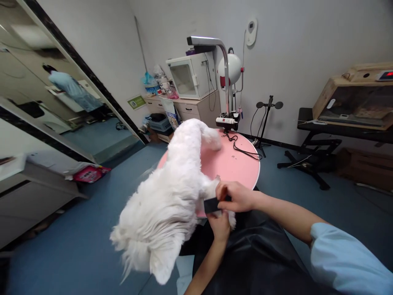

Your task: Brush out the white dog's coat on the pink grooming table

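A fluffy white dog (181, 176) stands on a round pink table (242, 166), its head toward the lower left and hanging past the table's edge. My right hand (236, 196) is closed on a dark rectangular brush (211, 205) with an orange-brown part between the fingers. Its flat head lies against the dog's front leg (210, 188); the bristles, if any, do not show. Just below, my left hand (219, 225) is closed around the lower part of that leg, next to the brush. The left fingertips are partly hidden.
A metal grooming arm (226, 73) rises at the table's far edge, with a dark cord (242, 151) lying beneath it. Behind stand a white cabinet dryer (196, 76) and a black stand (268, 119). At right is a wooden case (353, 102). A person (72, 90) shows in the mirror.
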{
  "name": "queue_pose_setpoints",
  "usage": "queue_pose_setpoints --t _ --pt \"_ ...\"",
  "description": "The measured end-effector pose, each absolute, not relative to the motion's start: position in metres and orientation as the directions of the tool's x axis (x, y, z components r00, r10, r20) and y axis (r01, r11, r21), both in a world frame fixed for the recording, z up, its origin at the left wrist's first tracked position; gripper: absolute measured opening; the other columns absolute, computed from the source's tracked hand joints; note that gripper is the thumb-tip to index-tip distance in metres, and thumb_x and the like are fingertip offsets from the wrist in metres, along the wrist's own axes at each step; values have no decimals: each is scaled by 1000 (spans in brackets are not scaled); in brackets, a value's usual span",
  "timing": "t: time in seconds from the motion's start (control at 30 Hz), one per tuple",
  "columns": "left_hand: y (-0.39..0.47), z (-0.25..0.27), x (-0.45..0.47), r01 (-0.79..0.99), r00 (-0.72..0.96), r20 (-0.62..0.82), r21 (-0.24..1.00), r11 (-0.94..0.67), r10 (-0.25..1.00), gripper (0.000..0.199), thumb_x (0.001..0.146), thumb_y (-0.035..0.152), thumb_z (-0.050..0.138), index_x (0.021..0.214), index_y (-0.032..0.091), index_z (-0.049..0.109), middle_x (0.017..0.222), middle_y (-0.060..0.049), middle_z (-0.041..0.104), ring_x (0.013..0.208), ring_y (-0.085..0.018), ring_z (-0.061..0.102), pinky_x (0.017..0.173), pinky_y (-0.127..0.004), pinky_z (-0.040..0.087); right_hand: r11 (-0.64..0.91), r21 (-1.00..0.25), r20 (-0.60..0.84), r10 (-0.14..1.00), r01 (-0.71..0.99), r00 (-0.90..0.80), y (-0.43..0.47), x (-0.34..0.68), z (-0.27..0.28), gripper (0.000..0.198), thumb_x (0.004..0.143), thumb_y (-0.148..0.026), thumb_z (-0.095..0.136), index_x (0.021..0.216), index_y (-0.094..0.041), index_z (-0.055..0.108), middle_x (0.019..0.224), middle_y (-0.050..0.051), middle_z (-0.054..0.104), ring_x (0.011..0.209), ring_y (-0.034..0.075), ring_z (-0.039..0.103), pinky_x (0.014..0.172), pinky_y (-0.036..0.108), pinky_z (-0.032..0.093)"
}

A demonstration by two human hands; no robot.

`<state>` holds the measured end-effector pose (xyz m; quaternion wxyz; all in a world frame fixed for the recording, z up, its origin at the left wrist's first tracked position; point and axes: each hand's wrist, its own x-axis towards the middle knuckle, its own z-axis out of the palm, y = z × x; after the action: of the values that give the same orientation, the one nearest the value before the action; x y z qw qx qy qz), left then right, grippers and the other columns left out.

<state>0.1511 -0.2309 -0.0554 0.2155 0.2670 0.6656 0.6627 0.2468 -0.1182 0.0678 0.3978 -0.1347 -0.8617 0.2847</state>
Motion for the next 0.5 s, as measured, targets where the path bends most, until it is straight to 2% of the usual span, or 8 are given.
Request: queue_pose_setpoints --t 0.03,0.13,0.27,0.33,0.4,0.43,0.47,0.5 --pt "-234 -56 151 69 -750 75 997 -35 657 53 69 36 64 114 15 48 118 -16 59 114 -30 59 103 -46 43 786 -618 589 466 3 -660 -117 246 68 8 81 -26 62 81 -23 55 79 2 62 71 16 61 66 29 52" --pt "-243 -57 150 87 -739 73 996 -13 670 48 71 35 64 114 17 50 116 -13 60 115 -28 58 105 -43 42 738 -674 627 594 31 -503 -115 244 68 8 86 -27 57 79 -23 54 78 3 62 71 16 61 67 31 52" --pt "-248 -59 149 55 -693 68 998 -41 718 47 74 36 63 116 18 52 113 -12 64 108 -27 63 100 -41 46 698 -713 568 521 -65 -637 -105 240 60 11 78 -29 64 76 -22 56 75 1 62 65 15 60 61 28 51" --pt "-246 -62 147 46 -685 77 997 -63 725 49 76 39 62 119 18 52 116 -14 63 109 -27 62 100 -41 46 619 -785 546 713 30 -440 -91 243 54 11 76 -28 63 73 -21 55 70 0 61 60 14 58 59 27 49" --pt "-241 -66 141 47 -675 86 996 -74 733 50 77 44 61 119 18 53 118 -15 63 113 -28 60 102 -41 45 453 -890 440 884 58 -159 -79 252 45 14 74 -28 59 66 -20 52 61 -1 56 55 13 54 56 27 47" --pt "-238 -67 136 42 -663 87 996 -79 743 50 78 47 60 118 18 54 118 -15 63 115 -28 60 103 -41 44 349 -937 343 930 26 -130 -79 258 38 16 73 -29 57 61 -20 51 56 -2 54 53 13 52 54 26 45" --pt "-234 -69 131 37 -648 85 996 -80 757 50 79 50 57 117 17 56 117 -16 64 115 -28 59 103 -41 44 227 -974 225 951 -18 -211 -84 264 30 18 72 -30 55 58 -20 49 51 -3 50 49 12 50 51 25 43" --pt "-229 -69 125 36 -626 82 996 -76 776 50 80 52 55 115 16 57 115 -16 65 115 -27 60 103 -41 44 85 -995 95 917 -43 -388 -95 269 21 20 71 -31 52 55 -19 50 48 -3 49 47 12 48 50 25 42"
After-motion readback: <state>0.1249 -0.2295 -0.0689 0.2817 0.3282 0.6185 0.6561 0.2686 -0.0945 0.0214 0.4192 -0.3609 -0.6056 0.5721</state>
